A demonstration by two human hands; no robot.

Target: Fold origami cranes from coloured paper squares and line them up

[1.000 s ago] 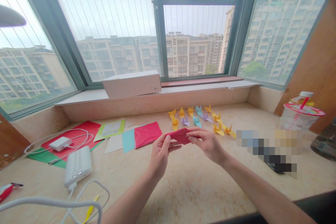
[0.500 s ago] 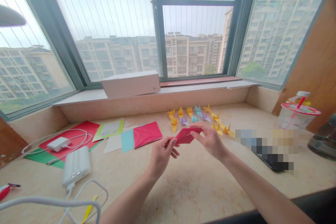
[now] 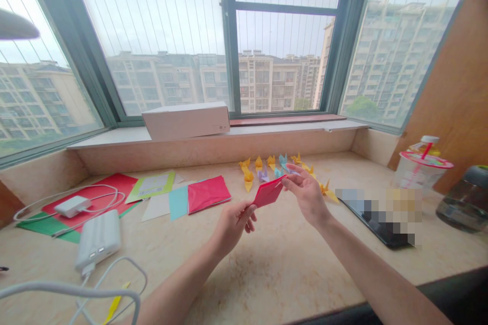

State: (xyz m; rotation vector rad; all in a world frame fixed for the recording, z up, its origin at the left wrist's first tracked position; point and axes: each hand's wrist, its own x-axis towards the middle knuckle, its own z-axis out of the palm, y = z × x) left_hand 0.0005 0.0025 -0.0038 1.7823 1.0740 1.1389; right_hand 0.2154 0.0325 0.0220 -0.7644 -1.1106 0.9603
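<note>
A folded piece of red origami paper (image 3: 269,193) is held above the counter between both hands. My left hand (image 3: 237,221) pinches its lower left corner between thumb and fingers. At the upper right corner, my right hand (image 3: 306,190) grips it with thumb and forefinger. Behind the hands stand several folded paper cranes, among them a yellow crane (image 3: 248,179), a blue crane (image 3: 282,160) and a purple crane (image 3: 263,175); my right hand hides part of the group. To the left lies a stack of red paper squares (image 3: 209,194) beside a light blue sheet (image 3: 178,205).
A white power bank (image 3: 99,238) with looping cables and a white charger (image 3: 73,206) sit at left on red and green sheets. At right are a black phone (image 3: 375,223), a plastic cup (image 3: 421,170) with a straw and a dark jar (image 3: 465,200). A white box (image 3: 186,121) rests on the sill.
The red paper has turned from a wide, slightly opened shape to a flatter, narrower one, tilted up at the right. My right hand has shifted its grip to the paper's corner.
</note>
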